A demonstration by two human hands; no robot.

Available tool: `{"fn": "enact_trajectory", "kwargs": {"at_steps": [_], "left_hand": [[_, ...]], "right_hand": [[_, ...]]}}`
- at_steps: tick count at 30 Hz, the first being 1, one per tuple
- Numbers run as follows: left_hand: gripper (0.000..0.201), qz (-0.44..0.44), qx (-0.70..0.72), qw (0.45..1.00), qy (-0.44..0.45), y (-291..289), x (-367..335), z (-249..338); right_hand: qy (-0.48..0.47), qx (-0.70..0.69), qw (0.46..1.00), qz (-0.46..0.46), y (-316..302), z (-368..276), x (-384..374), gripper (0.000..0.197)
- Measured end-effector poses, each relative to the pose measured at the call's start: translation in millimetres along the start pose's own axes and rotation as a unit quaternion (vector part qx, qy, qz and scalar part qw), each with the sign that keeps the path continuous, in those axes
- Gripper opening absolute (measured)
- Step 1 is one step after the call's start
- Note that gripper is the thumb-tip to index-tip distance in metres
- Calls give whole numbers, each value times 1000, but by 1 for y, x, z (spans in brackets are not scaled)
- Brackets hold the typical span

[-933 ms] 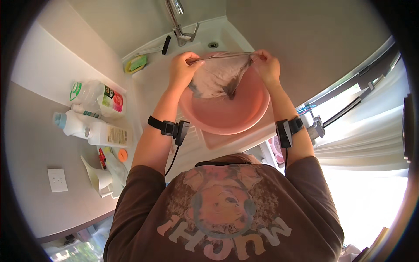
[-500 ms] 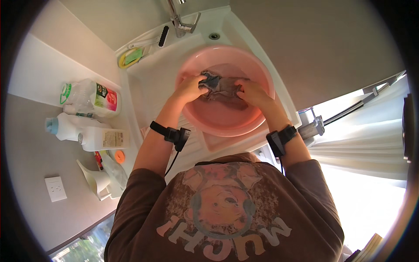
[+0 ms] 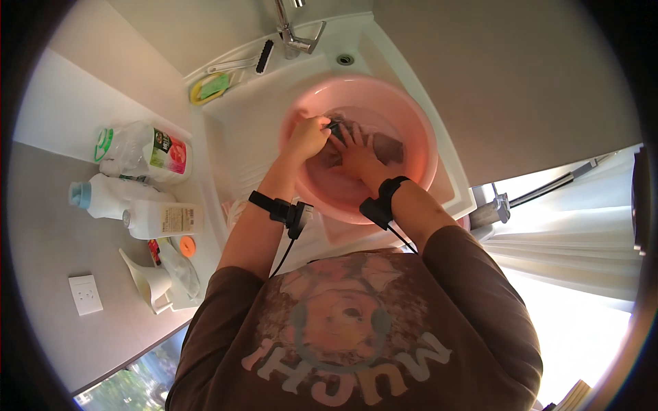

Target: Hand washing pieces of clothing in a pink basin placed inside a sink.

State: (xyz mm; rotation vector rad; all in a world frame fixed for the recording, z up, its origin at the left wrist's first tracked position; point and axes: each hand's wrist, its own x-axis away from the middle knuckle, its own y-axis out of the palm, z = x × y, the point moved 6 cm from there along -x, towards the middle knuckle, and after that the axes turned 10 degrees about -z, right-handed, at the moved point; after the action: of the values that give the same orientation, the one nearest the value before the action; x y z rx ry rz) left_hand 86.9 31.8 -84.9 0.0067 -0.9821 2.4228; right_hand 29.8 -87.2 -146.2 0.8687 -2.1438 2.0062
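- A person in a brown printed T-shirt (image 3: 411, 342) leans over a round pink basin (image 3: 428, 127), a crumpled grey-brown cloth (image 3: 390, 148) lying in the water at its middle.
- The left hand (image 3: 310, 139), at the basin's left side, has thumb and fingers drawn together on a dark part of the cloth.
- The right hand (image 3: 358, 152), fingers spread wide, presses palm down on the cloth, just beside the left.
- Each forearm carries a black strap with a small device, the left device (image 3: 296, 216) and right device (image 3: 375, 211) both trailing a cable.
- The basin sits in a white sink (image 3: 236, 147), near a metal drain (image 3: 345, 60) and a chrome tap (image 3: 296, 42).
- Along the sink's back edge lie a black-bristled brush (image 3: 264, 57) and, farther left, a green sponge (image 3: 214, 86) on a yellow oval object (image 3: 197, 93).
- Lined up to the left are a clear bottle with a green handle (image 3: 137, 152), a white bottle with a pale blue cap (image 3: 113, 193), a labelled white jug (image 3: 161, 219), an orange disc (image 3: 187, 245) and a white scoop (image 3: 149, 277).
- A white curtain (image 3: 569, 240) hangs at right.
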Motion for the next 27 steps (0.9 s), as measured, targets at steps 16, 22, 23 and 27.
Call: {"fn": "enact_trajectory", "kwargs": {"at_steps": [16,22,23,27], "left_hand": [[27,-25,49,990,-127,6,-30,-17],[29,-80,4,972,-220,18,-17,23],[29,-81,2,973,-218,26,-13,24],[35,-9,-9,986,-167,19,-11,67]], "right_hand": [[246,-275,928,57,-19,73,-19,43],[147,-185,968,-82,1,63,-17,48],[149,-187,968,-80,4,66,-16,48],[238,-679,690,77,47,123,-26,36]]}}
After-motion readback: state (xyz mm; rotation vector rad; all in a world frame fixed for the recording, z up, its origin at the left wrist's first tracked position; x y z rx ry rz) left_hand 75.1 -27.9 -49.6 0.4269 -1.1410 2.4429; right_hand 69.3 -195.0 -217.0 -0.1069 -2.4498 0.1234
